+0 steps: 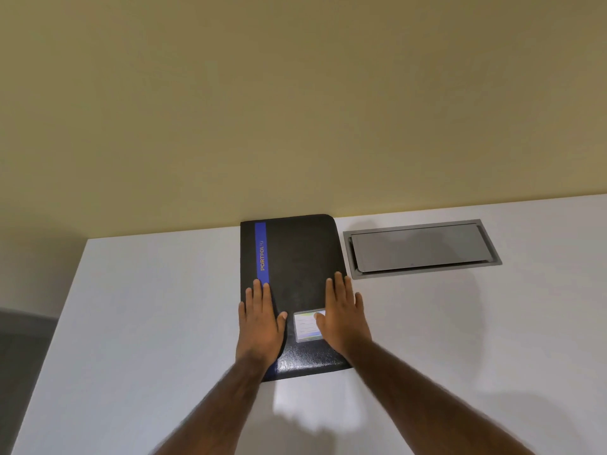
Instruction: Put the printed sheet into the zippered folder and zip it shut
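Note:
A black zippered folder [295, 257] with a blue stripe reading PORTFOLIO lies closed on the white table [147, 323], its far edge against the wall. A small label card [305, 326] sits in a pocket on its cover. My left hand [261, 323] lies flat on the folder's near left part, fingers spread. My right hand [343, 320] lies flat on its near right edge, the thumb over the card. No printed sheet is in sight. The zipper cannot be made out.
A grey metal cable hatch [422, 247] with its lid down is set into the table just right of the folder. A yellowish wall [295, 110] stands behind the table. The table's left edge drops off to a dark floor [19, 349].

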A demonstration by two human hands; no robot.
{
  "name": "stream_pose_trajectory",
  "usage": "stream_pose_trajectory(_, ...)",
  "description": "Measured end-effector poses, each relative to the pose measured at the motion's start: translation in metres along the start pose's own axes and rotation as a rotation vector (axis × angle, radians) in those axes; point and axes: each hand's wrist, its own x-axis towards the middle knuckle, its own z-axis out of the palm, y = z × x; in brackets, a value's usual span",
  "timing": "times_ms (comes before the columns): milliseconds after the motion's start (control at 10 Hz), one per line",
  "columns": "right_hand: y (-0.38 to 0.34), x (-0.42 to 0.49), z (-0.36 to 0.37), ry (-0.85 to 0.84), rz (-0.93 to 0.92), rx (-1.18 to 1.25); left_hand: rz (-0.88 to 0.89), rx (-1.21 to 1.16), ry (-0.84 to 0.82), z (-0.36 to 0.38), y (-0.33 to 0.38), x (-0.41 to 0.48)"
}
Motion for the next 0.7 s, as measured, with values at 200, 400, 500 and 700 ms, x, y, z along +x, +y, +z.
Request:
stream_pose_trajectory(200,0.013,-0.013,0.029,-0.002,-0.121,-0.092,0.067,0.216,-0.013,0.016,-0.011,-0.006)
stream_pose_trajectory(400,0.017,-0.013,0.028,0.019,-0.104,-0.166,0.066,0.245,-0.024,0.009,-0.008,-0.007)
stream_pose_trajectory(500,0.017,-0.013,0.022,0.071,-0.098,-0.185,0.064,0.24,-0.011,-0.004,0.001,-0.006)
stream_pose_trajectory(700,0.003,-0.004,-0.025,0.27,-0.139,-0.226,0.113,0.274,0.112,-0.061,0.028,0.013)
